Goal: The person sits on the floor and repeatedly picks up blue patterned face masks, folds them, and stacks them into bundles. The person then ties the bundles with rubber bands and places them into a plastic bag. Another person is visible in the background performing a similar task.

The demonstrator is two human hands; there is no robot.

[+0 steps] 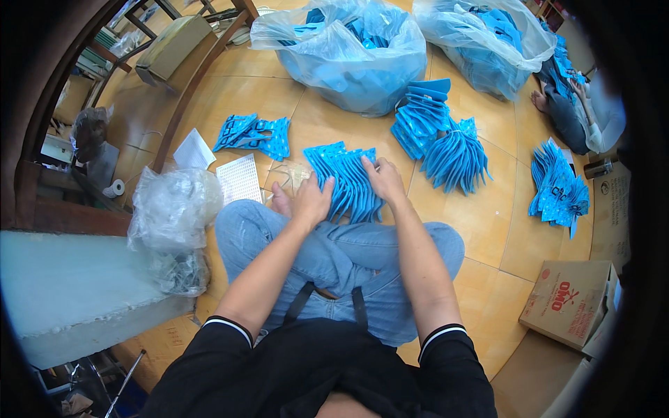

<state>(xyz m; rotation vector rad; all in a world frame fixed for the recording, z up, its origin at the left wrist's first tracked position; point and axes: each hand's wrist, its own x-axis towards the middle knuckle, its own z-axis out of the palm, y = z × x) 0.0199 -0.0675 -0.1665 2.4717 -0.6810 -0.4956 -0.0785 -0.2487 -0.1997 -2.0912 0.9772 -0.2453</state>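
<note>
A fanned stack of flat blue printed pieces (343, 182) lies on the floor in front of my crossed legs; what the pieces are made of I cannot tell. My left hand (313, 200) grips its left edge, fingers bent against the pieces. On the opposite edge, my right hand (383, 180) pinches the stack between thumb and fingers. Two more fanned bundles, an upper one (421, 120) and a lower one (456, 157), sit to the right, touching each other. Smaller blue pieces with dark lettering (254, 135) rest at the left.
Two large clear plastic bags, one ahead (348, 73) and one farther right (481, 56), hold blue pieces. Another blue bundle (557, 187) lies far right near a seated person (582, 111). A cardboard box (568, 303) stands right; crumpled plastic (171, 209) and a white grid sheet (240, 179) lie left.
</note>
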